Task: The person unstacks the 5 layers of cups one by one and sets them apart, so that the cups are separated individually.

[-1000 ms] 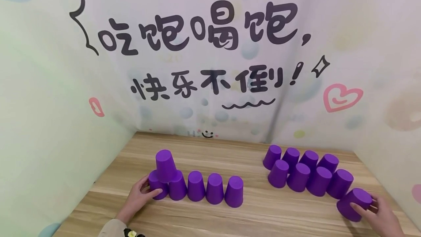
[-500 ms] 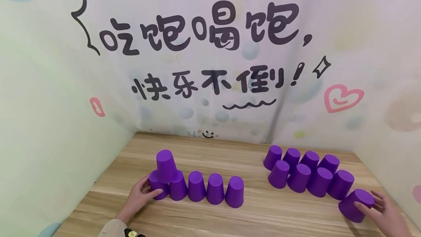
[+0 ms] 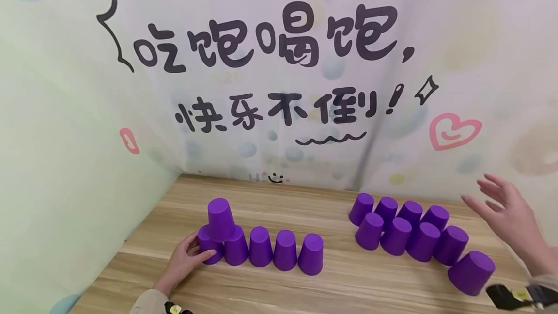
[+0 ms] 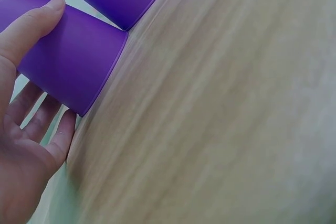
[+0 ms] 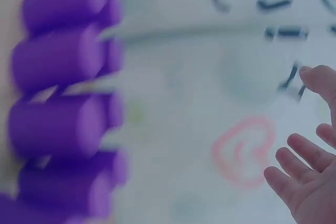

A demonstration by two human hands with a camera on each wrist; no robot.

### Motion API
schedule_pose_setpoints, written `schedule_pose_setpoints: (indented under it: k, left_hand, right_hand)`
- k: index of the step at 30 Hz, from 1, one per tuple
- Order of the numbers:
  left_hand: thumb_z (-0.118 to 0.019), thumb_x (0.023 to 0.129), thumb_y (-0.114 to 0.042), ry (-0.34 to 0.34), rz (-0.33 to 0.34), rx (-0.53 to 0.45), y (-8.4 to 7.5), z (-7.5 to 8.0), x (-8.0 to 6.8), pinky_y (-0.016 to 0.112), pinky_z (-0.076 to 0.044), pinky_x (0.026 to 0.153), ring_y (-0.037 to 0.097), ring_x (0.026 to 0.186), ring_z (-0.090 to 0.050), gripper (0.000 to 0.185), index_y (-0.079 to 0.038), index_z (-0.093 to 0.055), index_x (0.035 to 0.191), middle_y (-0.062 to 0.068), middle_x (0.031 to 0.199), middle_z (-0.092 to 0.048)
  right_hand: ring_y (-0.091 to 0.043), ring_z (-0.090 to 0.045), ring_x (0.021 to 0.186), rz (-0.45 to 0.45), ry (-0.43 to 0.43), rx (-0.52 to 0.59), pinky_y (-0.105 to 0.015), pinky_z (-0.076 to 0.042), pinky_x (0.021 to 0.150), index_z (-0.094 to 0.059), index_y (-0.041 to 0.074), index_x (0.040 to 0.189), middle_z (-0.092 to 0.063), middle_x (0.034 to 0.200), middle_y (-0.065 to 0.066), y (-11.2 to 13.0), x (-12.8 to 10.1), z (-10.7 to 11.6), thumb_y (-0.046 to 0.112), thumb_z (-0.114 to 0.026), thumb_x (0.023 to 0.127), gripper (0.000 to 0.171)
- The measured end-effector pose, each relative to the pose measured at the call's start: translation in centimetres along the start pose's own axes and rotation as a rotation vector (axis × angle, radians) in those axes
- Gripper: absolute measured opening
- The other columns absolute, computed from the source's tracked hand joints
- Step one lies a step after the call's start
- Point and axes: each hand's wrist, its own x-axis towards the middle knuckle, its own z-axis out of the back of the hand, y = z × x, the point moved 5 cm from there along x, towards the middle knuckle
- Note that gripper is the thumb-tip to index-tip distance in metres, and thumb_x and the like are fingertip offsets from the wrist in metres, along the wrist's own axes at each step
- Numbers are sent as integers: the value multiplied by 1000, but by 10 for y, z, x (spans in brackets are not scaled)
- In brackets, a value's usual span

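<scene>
Apparently mid-stacking: gripping, with the left hand [image 3: 186,259], the leftmost tapered purple plastic-looking cup [image 3: 207,241] in a row of five, beneath a matching upper cup [image 3: 221,219] straddling two. Holding the right hand [image 3: 506,210] aloft, empty and loosely splayed, near the clustered purple cups [image 3: 423,243]; likely needing to dip and grasp one next.

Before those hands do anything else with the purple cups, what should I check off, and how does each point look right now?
1. Left hand steadying the leftmost cup: ok.
2. Top cup resting across the row's two leftmost cups: ok.
3. Row of five cups standing upside down on the table: ok.
4. Right hand on a cup: not ok; raised, holding nothing.
5. Nearest right-side cup clear of the one behind: cannot tell; they overlap in view.
</scene>
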Motion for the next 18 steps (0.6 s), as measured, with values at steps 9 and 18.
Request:
schedule_pose_setpoints:
  k: [9,18]
  left_hand:
    - [-73,71,-7,-1,10,-5,2,0,1,28,-46,85,22,102,-51,61,5,-45,124,21,114,-53]
    - [-73,71,-7,-3,4,-13,2,0,1,30,-47,86,17,99,-51,63,5,-44,125,22,114,-53]
  right_hand:
    - [-7,-46,111,174,42,192,-12,-41,85,-33,7,134,-45,126,-20,108,57,-48,14,-64,82,61]
    - [-32,-42,116,347,214,388,-44,-38,94,-34,1,131,-44,127,-20,204,70,-135,12,-64,81,59]
